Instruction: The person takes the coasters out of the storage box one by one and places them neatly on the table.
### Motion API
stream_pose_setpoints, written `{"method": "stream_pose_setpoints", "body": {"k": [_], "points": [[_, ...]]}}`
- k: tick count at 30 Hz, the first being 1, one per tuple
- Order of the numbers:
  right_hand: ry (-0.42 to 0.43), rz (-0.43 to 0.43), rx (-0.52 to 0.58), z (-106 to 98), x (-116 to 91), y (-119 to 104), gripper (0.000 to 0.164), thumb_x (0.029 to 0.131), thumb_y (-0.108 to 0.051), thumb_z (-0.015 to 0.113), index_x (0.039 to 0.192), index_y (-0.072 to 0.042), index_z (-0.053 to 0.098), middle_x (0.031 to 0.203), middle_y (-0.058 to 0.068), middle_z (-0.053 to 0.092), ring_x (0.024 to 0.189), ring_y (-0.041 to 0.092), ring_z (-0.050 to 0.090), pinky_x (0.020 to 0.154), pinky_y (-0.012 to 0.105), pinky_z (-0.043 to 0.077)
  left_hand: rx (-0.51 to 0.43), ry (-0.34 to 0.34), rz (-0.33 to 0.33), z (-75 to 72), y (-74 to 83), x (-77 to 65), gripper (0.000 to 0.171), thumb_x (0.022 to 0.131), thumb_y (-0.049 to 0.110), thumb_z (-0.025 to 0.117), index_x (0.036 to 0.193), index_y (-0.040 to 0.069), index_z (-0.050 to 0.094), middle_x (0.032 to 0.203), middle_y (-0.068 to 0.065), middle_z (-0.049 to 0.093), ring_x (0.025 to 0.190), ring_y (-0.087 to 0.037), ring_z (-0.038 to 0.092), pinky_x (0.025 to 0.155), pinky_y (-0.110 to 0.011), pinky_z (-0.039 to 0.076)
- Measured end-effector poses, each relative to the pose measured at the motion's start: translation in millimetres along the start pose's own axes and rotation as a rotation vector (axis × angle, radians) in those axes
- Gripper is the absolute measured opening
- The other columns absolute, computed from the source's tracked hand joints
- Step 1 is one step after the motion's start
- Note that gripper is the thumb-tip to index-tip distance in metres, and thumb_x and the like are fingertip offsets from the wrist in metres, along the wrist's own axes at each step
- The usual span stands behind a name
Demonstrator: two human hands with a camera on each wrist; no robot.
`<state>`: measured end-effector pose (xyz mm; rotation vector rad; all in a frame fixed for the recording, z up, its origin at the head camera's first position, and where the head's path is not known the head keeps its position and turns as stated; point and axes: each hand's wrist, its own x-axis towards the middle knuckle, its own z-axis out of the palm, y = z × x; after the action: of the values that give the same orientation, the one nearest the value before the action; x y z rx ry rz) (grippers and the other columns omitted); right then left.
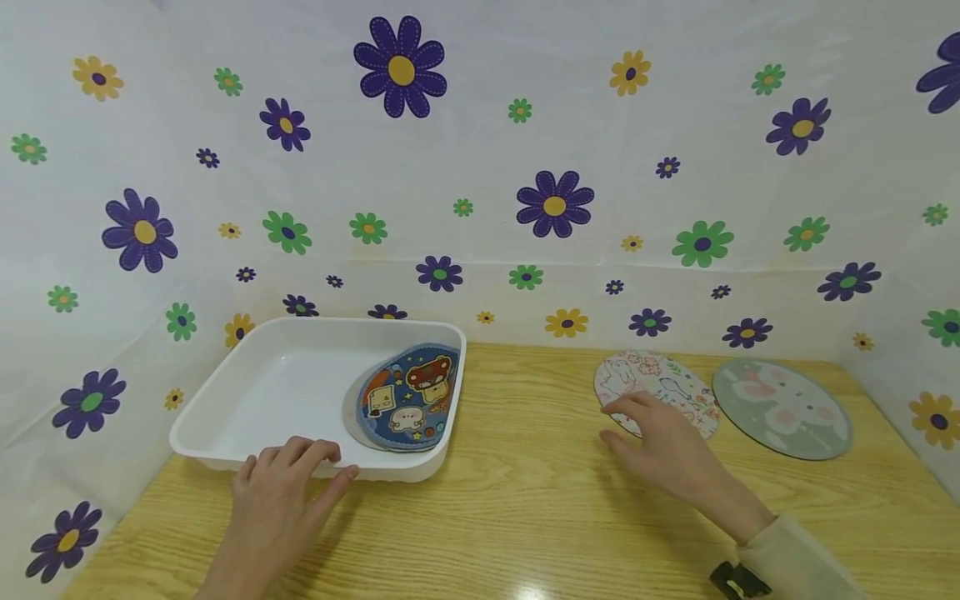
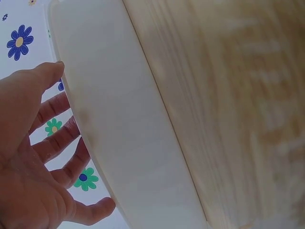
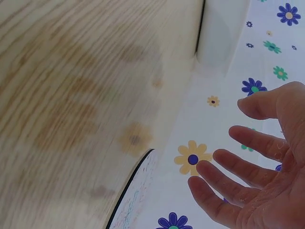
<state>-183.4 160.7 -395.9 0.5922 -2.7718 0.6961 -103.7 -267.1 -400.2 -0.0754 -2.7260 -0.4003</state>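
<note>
Nearest the head camera, a pale sleeve covered the right forearm, and a black fitting showed at the lower edge of the view beside it. The right hand hung over the near left part of a floral round mat, its fingers loose and spread, grasping nothing; the right wrist view showed them apart from the mat's dark edge.

To the left, the left hand held the near rim of a white rectangular tray. Its fingers bent over the rim, with the thumb against it, and the left wrist view showed the hand along the tray's outer wall.

Inside the tray, at its right end, lay a blue cartoon mat printed with a brown bear and other figures, close against the right wall. A greyish crescent showed along its left edge; whether that was shadow or another mat could not be told.

Just right of the floral round mat lay a grey-green rabbit mat with pink cheeks. Tray and loose mats rested on a wood-grain table, before a white flower-printed sheet.
</note>
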Motion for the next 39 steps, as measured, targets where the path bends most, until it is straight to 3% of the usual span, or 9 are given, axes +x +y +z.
{"method": "stream_pose_setpoints", "body": {"k": [10, 27, 36, 39], "points": [[0.002, -0.052, -0.035, 3.7, 4.8, -8.2, 0.028, 0.091, -0.023, 0.076, 0.116, -0.009, 0.073, 0.119, 0.010, 0.072, 0.106, 0.031, 0.071, 0.085, 0.049, 0.059, 0.007, 0.000, 0.009, -0.8, 0.1, -0.2, 0.025, 0.091, 0.041, 0.077, 0.104, 0.021, 0.072, 0.110, -0.006, 0.071, 0.105, -0.041, 0.062, 0.096, -0.080, 0.035], [-0.036, -0.089, -0.031, 2.0, 18.0, -20.0, 0.027, 0.094, -0.022, 0.073, 0.117, -0.008, 0.072, 0.122, 0.013, 0.071, 0.111, 0.034, 0.070, 0.091, 0.050, 0.058, 0.006, 0.003, 0.009, 0.5, -0.8, -0.1, 0.024, 0.091, 0.041, 0.077, 0.104, 0.021, 0.071, 0.110, -0.006, 0.071, 0.106, -0.042, 0.063, 0.096, -0.080, 0.035], [-0.046, -0.104, -0.018, 8.0, 21.9, -23.0, 0.028, 0.093, -0.023, 0.074, 0.116, -0.008, 0.073, 0.120, 0.012, 0.072, 0.107, 0.033, 0.071, 0.087, 0.048, 0.060, 0.017, 0.015, 0.036, -0.2, 0.8, 0.6, 0.022, 0.090, 0.037, 0.079, 0.102, 0.020, 0.070, 0.108, -0.009, 0.069, 0.102, -0.042, 0.063, 0.093, -0.080, 0.039], [-0.043, -0.114, -0.016, 10.1, 23.5, -24.9, 0.028, 0.093, -0.023, 0.074, 0.117, -0.009, 0.073, 0.121, 0.012, 0.072, 0.107, 0.033, 0.071, 0.088, 0.049, 0.060, 0.022, 0.048, 0.056, 0.9, -0.5, 0.6, 0.024, 0.088, 0.035, 0.082, 0.099, 0.019, 0.069, 0.106, -0.010, 0.067, 0.098, -0.041, 0.062, 0.090, -0.073, 0.044]]}}
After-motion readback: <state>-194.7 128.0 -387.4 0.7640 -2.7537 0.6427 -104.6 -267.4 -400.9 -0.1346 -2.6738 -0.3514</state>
